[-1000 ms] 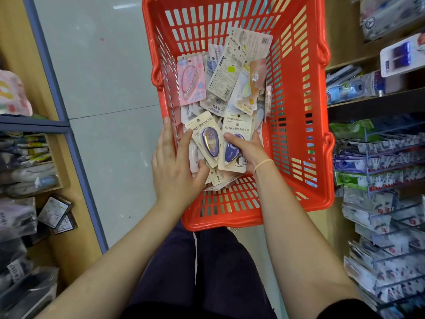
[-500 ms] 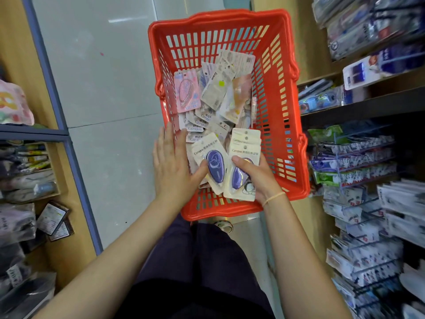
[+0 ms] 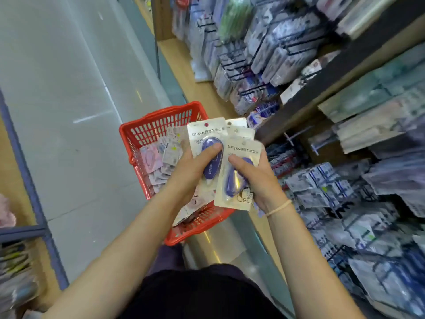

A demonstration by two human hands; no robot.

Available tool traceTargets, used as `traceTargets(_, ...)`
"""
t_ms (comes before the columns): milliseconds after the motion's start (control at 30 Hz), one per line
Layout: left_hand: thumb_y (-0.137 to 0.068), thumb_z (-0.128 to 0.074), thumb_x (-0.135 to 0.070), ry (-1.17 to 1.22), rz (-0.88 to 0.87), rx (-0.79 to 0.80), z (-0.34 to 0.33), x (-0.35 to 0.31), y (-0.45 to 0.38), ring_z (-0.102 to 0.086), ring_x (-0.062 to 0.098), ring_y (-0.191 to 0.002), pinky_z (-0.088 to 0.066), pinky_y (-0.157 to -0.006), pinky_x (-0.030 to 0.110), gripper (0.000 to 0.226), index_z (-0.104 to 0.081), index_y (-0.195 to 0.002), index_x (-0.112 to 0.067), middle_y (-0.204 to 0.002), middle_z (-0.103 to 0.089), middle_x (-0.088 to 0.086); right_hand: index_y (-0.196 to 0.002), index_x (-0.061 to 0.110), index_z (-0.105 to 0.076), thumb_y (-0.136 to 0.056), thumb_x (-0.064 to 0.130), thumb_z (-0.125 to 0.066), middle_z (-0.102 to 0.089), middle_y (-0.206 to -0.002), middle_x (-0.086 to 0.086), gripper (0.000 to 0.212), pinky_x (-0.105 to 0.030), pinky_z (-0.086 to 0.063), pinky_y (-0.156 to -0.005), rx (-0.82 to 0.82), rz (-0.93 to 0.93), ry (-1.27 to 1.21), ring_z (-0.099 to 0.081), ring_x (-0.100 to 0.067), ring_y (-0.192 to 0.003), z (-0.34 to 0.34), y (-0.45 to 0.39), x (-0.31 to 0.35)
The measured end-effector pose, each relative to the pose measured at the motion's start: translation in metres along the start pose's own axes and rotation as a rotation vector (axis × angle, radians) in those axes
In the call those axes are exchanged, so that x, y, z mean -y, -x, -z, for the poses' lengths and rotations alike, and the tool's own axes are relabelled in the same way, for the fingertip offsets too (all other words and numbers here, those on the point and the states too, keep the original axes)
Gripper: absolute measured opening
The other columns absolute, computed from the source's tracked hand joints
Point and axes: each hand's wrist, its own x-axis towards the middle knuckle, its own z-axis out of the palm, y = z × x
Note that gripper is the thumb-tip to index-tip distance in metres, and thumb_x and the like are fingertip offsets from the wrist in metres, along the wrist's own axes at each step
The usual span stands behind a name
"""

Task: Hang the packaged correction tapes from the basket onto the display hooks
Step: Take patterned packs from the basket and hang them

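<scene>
Two packaged correction tapes are held up at the centre of the frame: one pack point(image 3: 208, 143) is pinched by the left hand point(image 3: 193, 173), the other pack point(image 3: 239, 178) is gripped by the right hand point(image 3: 257, 180). More packs are seen in the red basket point(image 3: 161, 120) below, left of the display hooks point(image 3: 296, 134).

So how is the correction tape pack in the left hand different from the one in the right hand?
The left-hand pack sits higher and further from the camera; the right-hand pack is lower and overlaps its edge. The left hand presses its thumb onto the purple dispenser from the left; the right hand does so from the right. More card tops peek out behind the right-hand pack. Both are cream Campus cards with purple dispensers, held above the red basket.
</scene>
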Motion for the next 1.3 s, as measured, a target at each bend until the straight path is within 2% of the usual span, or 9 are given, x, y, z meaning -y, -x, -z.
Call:
traceTargets(100, -0.099, -0.063, -0.017, 0.014, -0.041, 0.1, -0.036, -0.035, 0.009, -0.076, 0.02, -0.1, -0.063, -0.084, 0.035, 0.024, -0.065, -0.123, -0.021, -0.111, -0.078, 0.002, -0.119, 0.016, -0.064, -0.076, 0.018, -0.082, -0.075, -0.114, -0.003, 0.046, -0.035, -0.058, -0.092, -0.04, 0.152, -0.036, -0.071, -0.022, -0.108, 0.002, 0.028, 0.044)
traceTargets(233, -0.085, -0.07, -0.028, 0.028, -0.105, 0.238, -0.087, -0.062, 0.023, -0.075, 0.026, -0.104, -0.062, -0.087, 0.039, 0.048, -0.064, -0.13, -0.012, -0.116, -0.076, 0.009, -0.112, 0.016, -0.055, -0.084, 0.036, -0.077, -0.072, -0.102, -0.002, 0.041, -0.02, -0.052, -0.072, -0.349, 0.331, 0.007, -0.07, -0.005, -0.085, 0.02, 0.058, 0.086)
traceTargets(333, -0.092, -0.072, -0.021, 0.054, -0.12, 0.233, -0.126, -0.067, 0.031, -0.076, 0.028, -0.1, -0.062, -0.086, 0.042, 0.033, -0.067, -0.123, -0.011, -0.11, -0.078, 0.009, -0.099, 0.019, -0.05, -0.09, 0.04, -0.072, -0.061, -0.095, -0.003, 0.032, -0.013, -0.044, -0.064, -0.571, 0.454, 0.088, -0.06, -0.001, -0.074, 0.042, 0.08, 0.104)
traceTargets(433, -0.092, -0.076, -0.023, 0.06, -0.14, 0.267, -0.164, -0.067, 0.041, -0.075, 0.029, -0.102, -0.06, -0.091, 0.047, 0.034, -0.068, -0.124, -0.012, -0.111, -0.078, 0.01, -0.095, 0.019, -0.057, -0.092, 0.03, -0.07, -0.064, -0.093, 0.002, 0.018, -0.009, -0.043, -0.063, -0.656, 0.509, 0.077, -0.059, 0.008, -0.069, 0.06, 0.106, 0.116)
traceTargets(600, -0.099, -0.065, -0.017, 0.048, -0.181, 0.416, -0.218, -0.067, 0.062, -0.073, 0.029, -0.108, -0.058, -0.095, 0.049, 0.031, -0.064, -0.13, -0.014, -0.117, -0.076, 0.01, -0.102, 0.012, -0.061, -0.087, 0.033, -0.073, -0.069, -0.101, -0.003, 0.028, -0.012, -0.047, -0.066, -0.773, 0.6, 0.054, -0.065, 0.004, -0.076, 0.089, 0.145, 0.13)
traceTargets(800, -0.079, -0.073, -0.024, 0.041, -0.182, 0.683, -0.251, -0.078, 0.083, -0.075, 0.022, -0.102, -0.063, -0.075, 0.034, 0.057, -0.057, -0.134, -0.019, -0.115, -0.077, 0.003, -0.106, 0.019, -0.053, -0.077, 0.045, -0.072, -0.071, -0.103, -0.001, 0.044, -0.025, -0.055, -0.074, -0.864, 0.718, 0.05, -0.071, -0.01, -0.091, 0.118, 0.181, 0.151)
traceTargets(1000, -0.081, -0.076, -0.026, 0.034, -0.339, 0.55, -0.257, -0.098, 0.07, -0.073, 0.027, -0.108, -0.063, -0.081, 0.04, 0.064, -0.053, -0.139, -0.012, -0.121, -0.074, 0.008, -0.119, 0.024, -0.053, -0.092, 0.024, -0.072, -0.073, -0.106, 0.005, 0.034, -0.017, -0.053, -0.069, -0.921, 0.78, 0.113, -0.072, -0.005, -0.087, 0.135, 0.189, 0.177)
traceTargets(1200, -0.096, -0.067, -0.018, 0.056, -0.36, 0.497, -0.243, -0.119, 0.046, -0.075, 0.025, -0.1, -0.064, -0.076, 0.041, 0.044, -0.056, -0.138, -0.012, -0.114, -0.076, 0.006, -0.142, 0.021, -0.047, -0.1, 0.021, -0.061, -0.065, -0.129, 0.003, 0.044, -0.024, -0.055, -0.092, -0.82, 0.871, 0.26, -0.065, -0.007, -0.114, 0.132, 0.169, 0.212)
traceTargets(1300, -0.097, -0.067, -0.017, 0.059, -0.362, 0.483, -0.24, -0.126, 0.04, -0.075, 0.025, -0.1, -0.064, -0.076, 0.04, 0.043, -0.056, -0.138, -0.01, -0.114, -0.076, 0.007, -0.137, 0.024, -0.047, -0.101, 0.017, -0.059, -0.063, -0.127, 0.008, 0.039, -0.023, -0.053, -0.096, -0.822, 0.936, 0.306, -0.062, -0.003, -0.115, 0.128, 0.155, 0.231)
